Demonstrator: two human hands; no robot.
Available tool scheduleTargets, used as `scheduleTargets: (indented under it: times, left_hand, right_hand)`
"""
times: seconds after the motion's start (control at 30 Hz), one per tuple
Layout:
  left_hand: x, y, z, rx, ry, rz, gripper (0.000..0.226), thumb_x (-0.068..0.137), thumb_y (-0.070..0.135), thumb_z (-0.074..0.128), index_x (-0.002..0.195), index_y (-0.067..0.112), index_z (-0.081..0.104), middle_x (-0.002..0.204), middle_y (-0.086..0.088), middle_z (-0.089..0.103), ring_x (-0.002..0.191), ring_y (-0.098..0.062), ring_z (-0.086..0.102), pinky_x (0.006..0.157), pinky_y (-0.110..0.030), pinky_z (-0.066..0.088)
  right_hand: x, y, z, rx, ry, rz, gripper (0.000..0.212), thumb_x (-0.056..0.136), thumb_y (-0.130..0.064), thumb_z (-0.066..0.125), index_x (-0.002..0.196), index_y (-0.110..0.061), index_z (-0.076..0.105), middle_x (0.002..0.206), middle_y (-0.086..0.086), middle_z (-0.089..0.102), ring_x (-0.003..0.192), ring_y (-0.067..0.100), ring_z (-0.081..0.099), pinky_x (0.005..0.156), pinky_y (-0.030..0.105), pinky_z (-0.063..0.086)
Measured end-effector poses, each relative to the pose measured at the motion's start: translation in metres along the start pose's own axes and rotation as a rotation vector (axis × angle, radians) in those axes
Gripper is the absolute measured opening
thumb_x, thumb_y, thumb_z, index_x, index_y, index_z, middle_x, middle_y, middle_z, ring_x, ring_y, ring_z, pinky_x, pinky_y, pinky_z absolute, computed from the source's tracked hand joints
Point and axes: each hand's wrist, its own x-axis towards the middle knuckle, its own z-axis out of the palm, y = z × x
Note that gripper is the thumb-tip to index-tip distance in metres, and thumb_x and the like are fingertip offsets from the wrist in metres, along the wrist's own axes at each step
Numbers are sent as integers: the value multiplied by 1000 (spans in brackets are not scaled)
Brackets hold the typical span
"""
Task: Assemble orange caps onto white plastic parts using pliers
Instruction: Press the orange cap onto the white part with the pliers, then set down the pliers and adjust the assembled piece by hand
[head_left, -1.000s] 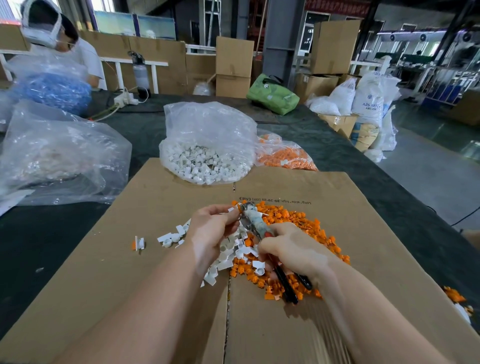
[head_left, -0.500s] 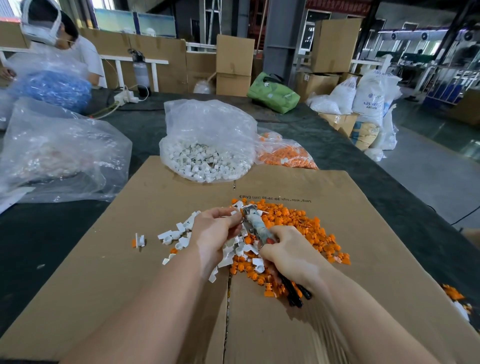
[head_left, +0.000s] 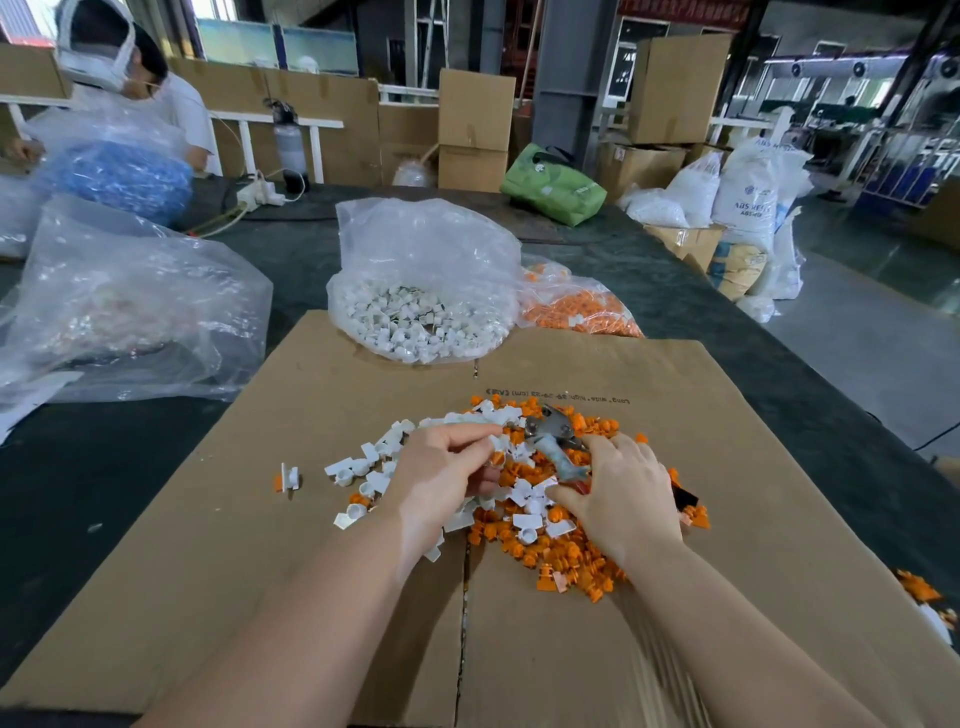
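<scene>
A loose pile of orange caps (head_left: 561, 561) mixed with white plastic parts (head_left: 374, 462) lies on the cardboard sheet (head_left: 753, 441). The pliers (head_left: 551, 431) lie low on the pile with their metal jaws pointing away; one black handle tip shows past my right hand. My right hand (head_left: 623, 499) covers and holds the handles. Just left of the jaws, my left hand (head_left: 441, 473) has its thumb and forefinger pinched on a small white part. One white part with an orange cap (head_left: 288, 477) stands alone to the left.
At the far edge of the cardboard sit a clear bag of white parts (head_left: 426, 312) and a bag of orange caps (head_left: 576, 312). A large clear bag (head_left: 119, 312) lies at the left. A person sits at the back left. A few orange pieces (head_left: 919, 592) lie at the right.
The pliers have dropped from a raised slant to lie flat on the pile. My right hand moved right with the handles. My left hand stayed by the jaws.
</scene>
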Motion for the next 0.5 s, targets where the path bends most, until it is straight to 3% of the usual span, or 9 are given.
scheduleTargets:
  times: [0.17, 0.27, 0.33, 0.4, 0.5]
  left_hand:
    - [-3, -2, -1, 80, -18, 19, 8, 90, 2, 59, 94, 6, 65, 65, -3, 63, 57, -10, 64, 61, -24, 57]
    - [-3, -2, -1, 139, -15, 35, 10, 89, 3, 61, 90, 9, 69, 71, -7, 65, 55, -8, 61, 56, -20, 54]
    - [-3, -3, 0, 163, -17, 46, 12, 88, 4, 62, 88, 12, 70, 73, -6, 66, 52, -7, 58, 53, -17, 52]
    - [-4, -3, 2, 141, -47, 51, 11, 88, 4, 62, 89, 8, 72, 68, -6, 65, 49, -7, 56, 51, -16, 48]
    - [-6, -3, 3, 130, -76, 47, 14, 87, 4, 62, 86, 12, 74, 69, -7, 66, 53, -7, 57, 53, -16, 48]
  right_hand:
    - [-4, 5, 11, 1, -31, 34, 65, 84, -67, 45, 127, -19, 47, 121, 1, 49, 115, 21, 40, 98, 32, 33]
    - [-9, -1, 7, -77, 23, 31, 63, 88, -65, 39, 136, -23, 42, 132, 0, 44, 124, 23, 35, 106, 38, 24]
    - [-15, -12, 1, 79, 206, -122, 47, 91, -43, 55, 131, -19, 52, 123, 3, 54, 115, 26, 47, 99, 43, 33]
    - [-23, -24, 0, 325, 378, -324, 28, 85, -16, 67, 113, -10, 66, 100, 6, 65, 92, 27, 60, 82, 38, 48]
    - [-31, -35, 1, 468, 386, -419, 11, 81, -2, 68, 90, -7, 71, 82, 5, 66, 78, 23, 62, 74, 23, 45]
